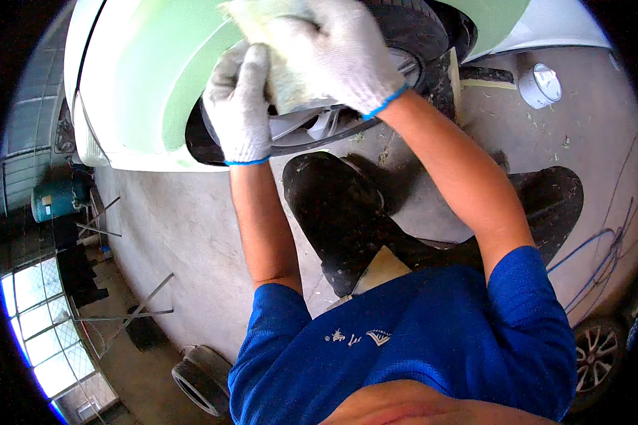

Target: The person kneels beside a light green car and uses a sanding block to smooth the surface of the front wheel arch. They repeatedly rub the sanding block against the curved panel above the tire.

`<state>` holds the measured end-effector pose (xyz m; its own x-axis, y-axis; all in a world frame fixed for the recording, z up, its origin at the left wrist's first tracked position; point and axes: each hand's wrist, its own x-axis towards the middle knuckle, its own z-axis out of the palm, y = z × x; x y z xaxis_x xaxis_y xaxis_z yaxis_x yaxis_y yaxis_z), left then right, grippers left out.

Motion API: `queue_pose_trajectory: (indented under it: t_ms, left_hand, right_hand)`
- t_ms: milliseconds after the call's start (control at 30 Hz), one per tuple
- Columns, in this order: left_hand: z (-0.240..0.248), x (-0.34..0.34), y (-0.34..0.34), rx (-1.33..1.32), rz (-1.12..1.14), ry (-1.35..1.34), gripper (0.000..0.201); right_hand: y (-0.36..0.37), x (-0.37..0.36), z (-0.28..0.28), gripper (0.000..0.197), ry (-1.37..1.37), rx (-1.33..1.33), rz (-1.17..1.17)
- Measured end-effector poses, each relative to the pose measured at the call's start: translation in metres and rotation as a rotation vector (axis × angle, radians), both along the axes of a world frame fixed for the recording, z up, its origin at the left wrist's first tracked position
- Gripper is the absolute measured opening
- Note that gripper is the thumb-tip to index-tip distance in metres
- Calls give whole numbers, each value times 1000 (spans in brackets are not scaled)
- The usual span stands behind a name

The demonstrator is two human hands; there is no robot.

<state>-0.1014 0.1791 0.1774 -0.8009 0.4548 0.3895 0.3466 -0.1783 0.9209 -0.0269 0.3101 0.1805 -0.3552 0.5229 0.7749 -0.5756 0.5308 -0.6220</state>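
Both of my hands wear white knit gloves with blue cuffs. My left hand [239, 106] is closed at the left edge of a pale yellow sheet [285, 79], whose exact kind I cannot tell. My right hand [347, 53] grips the same sheet from the right, its fingers partly hidden at the top of the view. Behind the sheet is a car wheel [322, 124] with silver spokes and a dark tyre. Around it curves the car's fender [145, 78], coated pale green over white. The sheet hides part of the fender edge and wheel.
A white can [540, 86] stands on the concrete floor [191, 227] at right. Blue hose [588, 248] lies farther right, near another wheel [599, 358]. At lower left are a loose tyre [202, 379] and a metal stand [138, 312]. A green tank [55, 198] sits at far left.
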Motion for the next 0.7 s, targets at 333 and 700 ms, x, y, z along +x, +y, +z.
queue_pose_trajectory:
  t_ms: [333, 700]
  left_hand:
    - [7, -17, -56, -336, 842, 953, 57]
    - [-36, 36, 145, -654, 206, 1583, 79]
  right_hand:
    - [-14, 36, -15, 28, -390, 9, 363]
    - [59, 189, -140, 24, -717, -245, -209]
